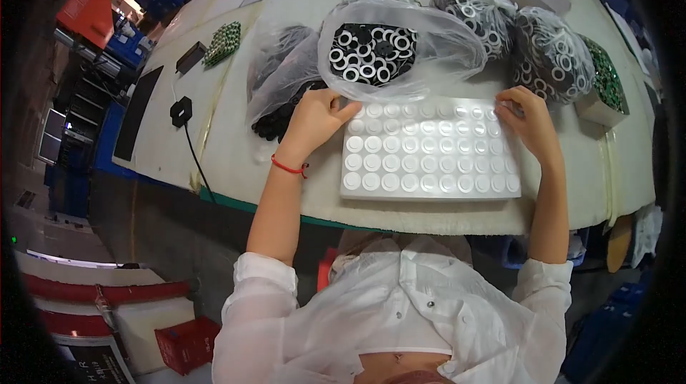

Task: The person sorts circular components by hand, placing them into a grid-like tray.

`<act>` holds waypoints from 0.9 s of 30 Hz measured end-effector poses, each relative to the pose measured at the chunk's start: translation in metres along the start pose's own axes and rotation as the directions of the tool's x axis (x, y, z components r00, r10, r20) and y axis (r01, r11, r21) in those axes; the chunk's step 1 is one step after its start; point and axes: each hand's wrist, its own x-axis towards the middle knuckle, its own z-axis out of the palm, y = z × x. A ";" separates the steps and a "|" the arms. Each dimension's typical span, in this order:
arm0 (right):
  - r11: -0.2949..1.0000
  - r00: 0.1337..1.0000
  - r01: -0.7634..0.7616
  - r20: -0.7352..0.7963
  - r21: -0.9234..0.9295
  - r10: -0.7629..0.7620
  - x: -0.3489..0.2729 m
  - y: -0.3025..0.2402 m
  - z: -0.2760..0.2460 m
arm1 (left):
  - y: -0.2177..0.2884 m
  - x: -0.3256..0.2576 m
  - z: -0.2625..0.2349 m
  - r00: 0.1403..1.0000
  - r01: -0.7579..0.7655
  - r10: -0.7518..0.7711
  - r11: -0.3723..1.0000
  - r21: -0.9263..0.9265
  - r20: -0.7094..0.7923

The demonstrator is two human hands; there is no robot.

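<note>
**While my left hand [314,118] is at one far corner of the white tray [429,197], my right hand [532,118] is at the other**

As I look down, the tray lies flat on the pale tabletop [318,202] right in front of me, close to its near edge, with round white discs [409,145] set in five rows. My left thumb points in at the far left corner, the other fingers curled behind it; my right fingers are bent in at the far right corner, thumb below them. I cannot tell whether either set is pinching the rim or only resting against it. A red bracelet [288,165] circles my left wrist.

Just beyond the tray, a clear plastic bag [446,45] gapes open on a heap of black and white rings [368,70]. Beside it, near my left hand, a second bag [282,66] has dark parts [271,125] at its mouth. Past my right hand sits a bulging bag of rings [550,59], and next to that a box [604,111] filled with green circuit boards [607,73]. Well off to my left lie a green bundle [223,45], a small dark box [190,59] and a black six-sided piece [181,111] with a cable [195,157] running to the table's edge.
</note>
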 end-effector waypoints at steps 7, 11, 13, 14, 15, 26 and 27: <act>0.995 0.995 0.053 -0.084 0.082 -0.046 -0.002 0.006 0.005 | -0.007 -0.001 0.004 0.993 -0.068 0.068 0.998 0.004 -0.097; 0.992 0.992 0.083 -0.101 0.099 -0.073 0.001 0.008 0.006 | -0.004 -0.002 0.005 0.968 -0.145 0.139 0.989 -0.011 -0.209; 0.994 0.991 0.076 -0.120 0.079 -0.066 -0.001 0.005 0.004 | -0.002 -0.004 0.004 0.956 -0.173 0.162 0.985 -0.024 -0.243; 0.994 0.989 0.079 -0.130 0.070 -0.070 -0.002 0.004 0.003 | -0.002 -0.005 0.004 0.955 -0.186 0.173 0.982 -0.032 -0.240; 0.996 0.990 0.066 -0.130 0.065 -0.057 -0.001 0.008 0.006 | -0.004 -0.005 0.005 0.966 -0.179 0.169 0.984 -0.029 -0.197; 0.990 0.986 0.142 -0.087 0.001 -0.142 -0.004 0.004 0.013 | -0.003 -0.006 0.009 0.993 -0.096 0.090 0.993 -0.075 -0.075; 0.971 0.965 0.222 -0.124 -0.083 -0.232 -0.003 0.004 0.012 | -0.001 -0.006 0.008 0.993 -0.093 0.087 0.993 -0.074 -0.079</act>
